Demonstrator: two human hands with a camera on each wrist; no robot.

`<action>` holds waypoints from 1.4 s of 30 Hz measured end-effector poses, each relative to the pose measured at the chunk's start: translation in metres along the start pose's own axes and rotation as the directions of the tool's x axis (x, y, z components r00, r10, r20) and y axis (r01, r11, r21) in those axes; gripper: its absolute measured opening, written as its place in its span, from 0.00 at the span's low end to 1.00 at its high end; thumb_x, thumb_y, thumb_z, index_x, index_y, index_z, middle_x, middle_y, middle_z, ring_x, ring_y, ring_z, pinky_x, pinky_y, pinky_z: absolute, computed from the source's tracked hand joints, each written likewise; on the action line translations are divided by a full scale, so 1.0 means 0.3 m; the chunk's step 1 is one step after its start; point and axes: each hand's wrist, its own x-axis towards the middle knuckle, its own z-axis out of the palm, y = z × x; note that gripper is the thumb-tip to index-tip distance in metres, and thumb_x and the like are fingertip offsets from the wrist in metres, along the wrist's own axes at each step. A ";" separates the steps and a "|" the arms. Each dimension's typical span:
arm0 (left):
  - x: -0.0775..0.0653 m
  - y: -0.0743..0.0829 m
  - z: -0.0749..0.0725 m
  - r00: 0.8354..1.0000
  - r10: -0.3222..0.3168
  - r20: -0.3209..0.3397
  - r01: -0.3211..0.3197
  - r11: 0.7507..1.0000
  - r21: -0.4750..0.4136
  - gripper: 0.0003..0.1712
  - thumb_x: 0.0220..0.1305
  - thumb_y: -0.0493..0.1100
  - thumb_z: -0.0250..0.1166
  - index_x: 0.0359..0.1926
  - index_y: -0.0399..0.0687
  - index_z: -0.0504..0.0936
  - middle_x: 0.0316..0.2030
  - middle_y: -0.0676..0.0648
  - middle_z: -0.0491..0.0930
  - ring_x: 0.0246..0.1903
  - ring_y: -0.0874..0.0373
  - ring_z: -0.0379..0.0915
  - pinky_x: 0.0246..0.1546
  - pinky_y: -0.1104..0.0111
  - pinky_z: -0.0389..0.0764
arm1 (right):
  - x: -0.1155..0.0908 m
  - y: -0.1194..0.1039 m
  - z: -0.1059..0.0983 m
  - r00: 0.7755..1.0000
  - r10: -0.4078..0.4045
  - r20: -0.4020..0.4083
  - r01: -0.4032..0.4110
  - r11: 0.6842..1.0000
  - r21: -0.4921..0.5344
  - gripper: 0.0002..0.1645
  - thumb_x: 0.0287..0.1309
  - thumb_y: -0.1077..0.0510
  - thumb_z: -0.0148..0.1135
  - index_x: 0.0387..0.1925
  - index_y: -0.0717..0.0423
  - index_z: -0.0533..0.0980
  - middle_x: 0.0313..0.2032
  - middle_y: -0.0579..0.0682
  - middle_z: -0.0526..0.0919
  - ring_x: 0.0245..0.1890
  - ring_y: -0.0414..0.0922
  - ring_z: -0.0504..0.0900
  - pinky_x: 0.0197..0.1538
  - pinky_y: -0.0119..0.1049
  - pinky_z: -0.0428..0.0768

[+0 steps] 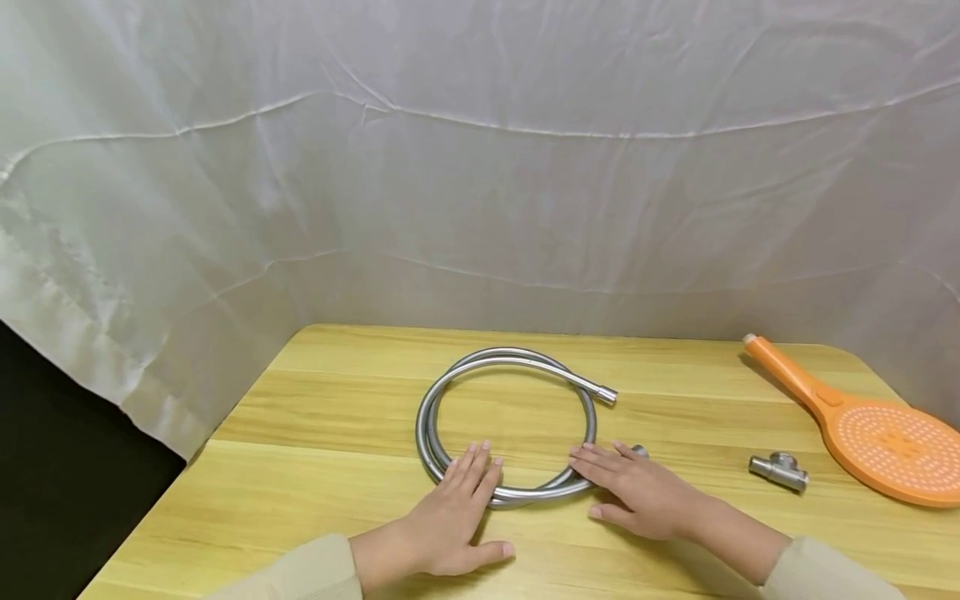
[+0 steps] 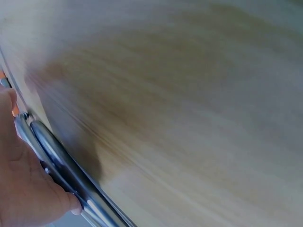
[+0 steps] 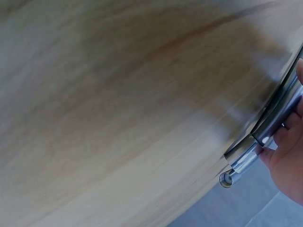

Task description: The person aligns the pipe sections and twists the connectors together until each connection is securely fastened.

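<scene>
A silver metal shower hose (image 1: 422,425) lies coiled in a loop on the wooden table. My left hand (image 1: 453,521) rests with straight fingers over the loop's near left part; its thumb points right. At the near right part, my right hand (image 1: 637,492) lays extended fingers across the hose. One hose end fitting (image 1: 607,395) points right beyond the loop; another metal end (image 1: 640,451) shows partly behind the right hand. The left wrist view has the hose (image 2: 66,163) beside the palm. In the right wrist view, a smooth metal collar (image 3: 241,152) sits by the fingers.
A small silver tee-shaped fitting (image 1: 780,472) lies right of the right hand. Farther right is an orange shower head (image 1: 817,400) with a broad round face. Pale hanging cloth (image 1: 480,208) surrounds the wooden table (image 1: 322,400) at the back and sides.
</scene>
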 end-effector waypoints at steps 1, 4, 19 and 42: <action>0.000 0.001 -0.001 1.000 -0.003 0.003 0.003 1.000 0.000 0.52 0.61 0.71 0.45 0.71 0.37 0.47 0.71 0.33 0.39 0.71 0.40 0.35 0.68 0.50 0.50 | 0.000 0.000 0.000 1.000 -0.002 -0.003 0.002 1.000 -0.001 0.34 0.64 0.42 0.50 0.64 0.58 0.64 0.64 0.55 0.68 0.63 0.55 0.68 0.58 0.60 0.66; 0.003 0.007 -0.003 1.000 -0.006 0.013 0.006 1.000 -0.002 0.52 0.61 0.72 0.44 0.71 0.38 0.47 0.71 0.34 0.39 0.71 0.41 0.35 0.68 0.50 0.50 | -0.006 0.002 -0.001 1.000 0.003 0.000 -0.003 1.000 0.003 0.35 0.64 0.41 0.50 0.64 0.58 0.64 0.64 0.55 0.68 0.63 0.55 0.67 0.58 0.60 0.65; 0.013 0.015 -0.004 1.000 0.010 0.003 -0.010 1.000 0.002 0.52 0.62 0.70 0.45 0.70 0.35 0.47 0.71 0.32 0.40 0.71 0.40 0.36 0.67 0.49 0.52 | -0.009 0.009 -0.013 0.998 0.043 0.044 -0.045 0.998 0.044 0.36 0.63 0.42 0.51 0.65 0.58 0.63 0.64 0.55 0.67 0.64 0.55 0.66 0.61 0.59 0.62; 0.050 0.051 -0.002 0.999 0.029 0.028 -0.029 1.000 -0.004 0.51 0.62 0.71 0.44 0.70 0.36 0.47 0.71 0.32 0.39 0.71 0.40 0.35 0.68 0.49 0.50 | -0.047 0.037 -0.024 0.998 0.059 0.016 -0.060 0.998 0.037 0.35 0.62 0.41 0.52 0.64 0.57 0.65 0.64 0.55 0.68 0.63 0.56 0.67 0.60 0.61 0.63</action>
